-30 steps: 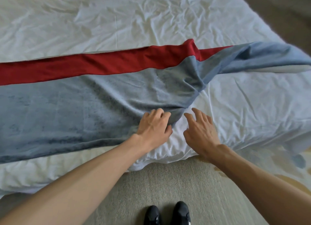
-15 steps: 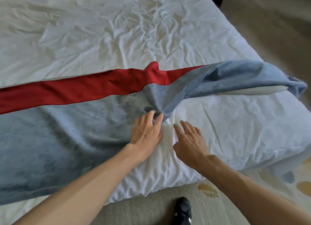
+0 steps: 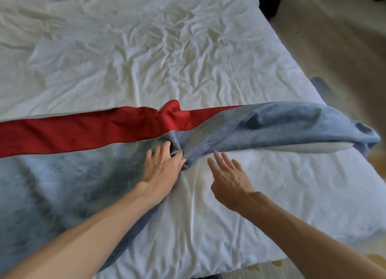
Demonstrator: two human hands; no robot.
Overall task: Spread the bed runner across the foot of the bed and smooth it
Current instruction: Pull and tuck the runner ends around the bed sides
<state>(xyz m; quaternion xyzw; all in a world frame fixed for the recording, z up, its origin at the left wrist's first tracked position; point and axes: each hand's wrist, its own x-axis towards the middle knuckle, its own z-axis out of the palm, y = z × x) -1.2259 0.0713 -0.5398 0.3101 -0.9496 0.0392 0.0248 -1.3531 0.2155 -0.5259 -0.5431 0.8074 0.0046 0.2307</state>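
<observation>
Head view: the bed runner (image 3: 271, 124) lies across the near part of the bed (image 3: 125, 59), flat on the person's left and twisted over on itself toward the right edge. The left hand (image 3: 163, 170) has its grip closed on a bunched fold of the runner where the twist begins, fingers and thumb curled into the cloth. The right hand (image 3: 229, 178) is spread, fingers straight, on or just over the white bedcover (image 3: 261, 195) beside the runner's near edge; I cannot tell whether it touches.

The step in hand looks like undoing the twist. To do it well, the left hand should pin the flat part so it does not drag. The right hand should take the rolled near edge and draw it toward the foot and the right corner, turning the pale underside down. Pull low and evenly, because a sharp tug would likely pucker the red band (image 3: 83, 130) further. Then sweep with flat palms from the middle outward.

The runner is blue-grey plush with a shiny red band along its far edge and a white lining (image 3: 292, 148), which shows where the right end is flipped. The band humps into a small ridge near the middle. The right end sits bunched at the bed's edge, beside the carpet (image 3: 334, 38).
</observation>
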